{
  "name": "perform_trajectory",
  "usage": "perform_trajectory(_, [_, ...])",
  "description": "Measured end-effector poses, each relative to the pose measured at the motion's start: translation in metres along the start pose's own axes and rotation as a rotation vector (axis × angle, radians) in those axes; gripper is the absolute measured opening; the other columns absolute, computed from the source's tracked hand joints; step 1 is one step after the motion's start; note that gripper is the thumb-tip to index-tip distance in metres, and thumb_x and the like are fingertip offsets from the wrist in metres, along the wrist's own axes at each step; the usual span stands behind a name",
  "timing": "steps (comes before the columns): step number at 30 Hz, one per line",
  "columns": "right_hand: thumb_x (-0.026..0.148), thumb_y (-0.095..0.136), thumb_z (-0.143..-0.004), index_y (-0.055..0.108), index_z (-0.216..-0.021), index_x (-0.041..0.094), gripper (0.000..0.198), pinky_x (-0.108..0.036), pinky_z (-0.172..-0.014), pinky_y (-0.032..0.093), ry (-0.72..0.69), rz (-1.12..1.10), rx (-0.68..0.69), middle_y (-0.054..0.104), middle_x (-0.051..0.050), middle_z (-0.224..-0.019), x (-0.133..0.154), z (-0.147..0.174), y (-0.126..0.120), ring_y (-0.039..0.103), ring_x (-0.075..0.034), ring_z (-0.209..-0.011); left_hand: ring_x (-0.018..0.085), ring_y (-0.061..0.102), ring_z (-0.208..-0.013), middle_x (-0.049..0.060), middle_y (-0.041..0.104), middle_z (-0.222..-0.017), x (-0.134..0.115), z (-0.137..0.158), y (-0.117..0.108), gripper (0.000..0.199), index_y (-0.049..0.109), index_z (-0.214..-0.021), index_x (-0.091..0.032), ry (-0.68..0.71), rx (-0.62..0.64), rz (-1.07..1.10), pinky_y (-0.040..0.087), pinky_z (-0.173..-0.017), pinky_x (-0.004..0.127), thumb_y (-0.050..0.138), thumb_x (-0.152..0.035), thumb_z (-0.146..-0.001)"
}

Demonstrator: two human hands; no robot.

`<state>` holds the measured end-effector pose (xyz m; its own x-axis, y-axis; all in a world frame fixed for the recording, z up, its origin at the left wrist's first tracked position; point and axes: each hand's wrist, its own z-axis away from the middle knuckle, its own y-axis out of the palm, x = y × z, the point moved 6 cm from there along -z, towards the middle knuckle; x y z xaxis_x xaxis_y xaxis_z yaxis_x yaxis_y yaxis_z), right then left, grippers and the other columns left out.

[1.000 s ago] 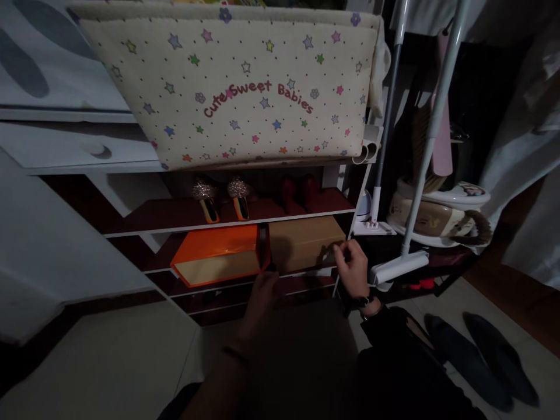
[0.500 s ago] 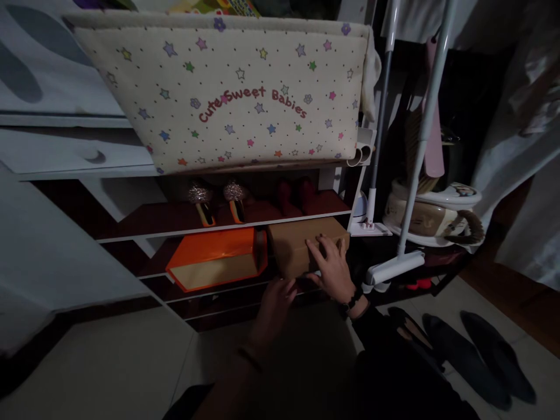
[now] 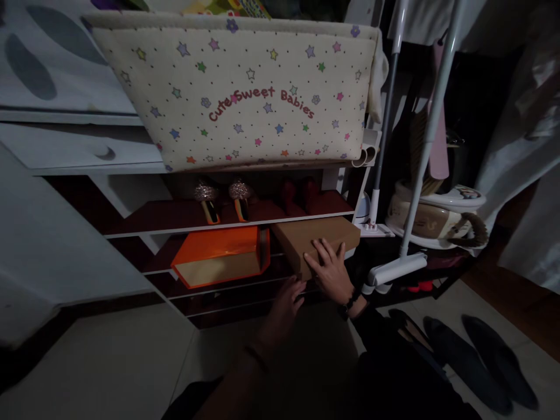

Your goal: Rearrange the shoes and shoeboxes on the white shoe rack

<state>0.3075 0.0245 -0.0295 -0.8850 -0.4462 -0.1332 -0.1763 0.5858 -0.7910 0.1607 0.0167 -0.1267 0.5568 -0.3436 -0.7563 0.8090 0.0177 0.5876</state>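
A brown cardboard box (image 3: 317, 236) sits at an angle on a shelf, with its front end sticking out. My right hand (image 3: 333, 277) lies against the box's near end and top, fingers spread out over the cardboard. At the box's lower left front corner is my left hand (image 3: 286, 303), its fingers bent and the tips touching the corner. Part of the left hand's grip is in shadow. Left of the brown box, an orange box (image 3: 221, 251) with a pale side rests on the same shelf.
Glittery shoes (image 3: 238, 195) and dark red shoes (image 3: 297, 195) stand on the shelf above (image 3: 153, 219). A star-printed fabric basket (image 3: 262, 70) overhangs the shelves. To the right are a lint-roller-like mop (image 3: 400, 268) and a flat mop (image 3: 374, 227). Dark shoes (image 3: 468, 361) lie on the floor.
The cardboard box has turned, its near end shifting right and outward. My right hand's fingers have slid lower on it, and my left hand has moved right to its corner. The view shifted slightly.
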Motion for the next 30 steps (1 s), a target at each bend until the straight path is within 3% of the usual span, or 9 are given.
perform_trajectory(5, [0.016,0.07,-0.088,0.048,-0.154,0.033,0.072,-0.083,-0.117,0.015,0.027,-0.02,-0.076,0.042,-0.017,-0.163,-0.005,0.001,0.01,0.03,-0.038,-0.155,0.03,0.054,-0.141,0.016,0.067,-0.137,-0.015,-0.001,-0.01,0.042,0.064,-0.116,-0.026,-0.063,-0.027,-0.064,0.038,-0.113,0.048,0.077,-0.038,-0.078])
perform_trajectory(11, [0.018,0.073,-0.086,0.055,-0.147,0.033,0.065,-0.083,-0.117,0.017,0.018,-0.021,-0.158,0.045,-0.016,-0.159,-0.004,0.014,0.018,0.032,-0.038,-0.152,0.023,0.07,-0.106,0.012,0.068,-0.121,-0.058,-0.004,-0.026,0.027,0.059,-0.107,-0.024,0.053,-0.168,0.124,0.052,-0.095,0.04,0.069,-0.024,-0.082])
perform_trajectory(17, [0.026,0.081,-0.079,0.051,-0.151,0.03,0.077,-0.088,-0.112,0.013,0.032,-0.006,-0.087,0.035,-0.021,-0.165,-0.005,0.004,0.02,0.028,-0.043,-0.154,0.022,0.069,-0.1,0.011,0.066,-0.117,-0.068,-0.012,-0.016,0.011,0.058,-0.096,-0.022,0.039,-0.196,0.182,0.055,-0.089,0.039,0.064,-0.023,-0.086])
perform_trajectory(23, [0.026,0.084,-0.08,0.051,-0.151,0.033,0.079,-0.089,-0.11,0.013,0.046,-0.012,-0.063,0.038,-0.02,-0.164,-0.002,-0.005,0.029,0.029,-0.043,-0.154,0.023,0.067,-0.108,0.012,0.067,-0.116,-0.079,-0.008,-0.015,0.002,0.059,-0.089,-0.022,0.053,-0.255,0.311,0.053,-0.1,0.044,0.06,-0.024,-0.09])
perform_trajectory(25, [0.026,0.083,-0.08,0.052,-0.15,0.034,0.077,-0.088,-0.111,0.014,0.027,-0.02,-0.079,0.04,-0.019,-0.163,0.0,-0.003,0.03,0.03,-0.043,-0.153,0.022,0.067,-0.108,0.011,0.068,-0.11,-0.086,-0.003,-0.02,0.008,0.057,-0.086,-0.022,0.071,-0.286,0.332,0.052,-0.105,0.046,0.057,-0.024,-0.093])
perform_trajectory(30, [0.023,0.081,-0.08,0.052,-0.15,0.041,0.077,-0.087,-0.111,0.017,-0.028,-0.031,-0.096,0.04,-0.016,-0.16,0.013,0.011,0.016,0.033,-0.043,-0.149,0.023,0.069,-0.107,0.012,0.071,-0.107,-0.097,0.01,-0.031,0.012,0.055,-0.083,-0.021,0.073,-0.318,0.325,0.051,-0.106,0.047,0.055,-0.023,-0.095])
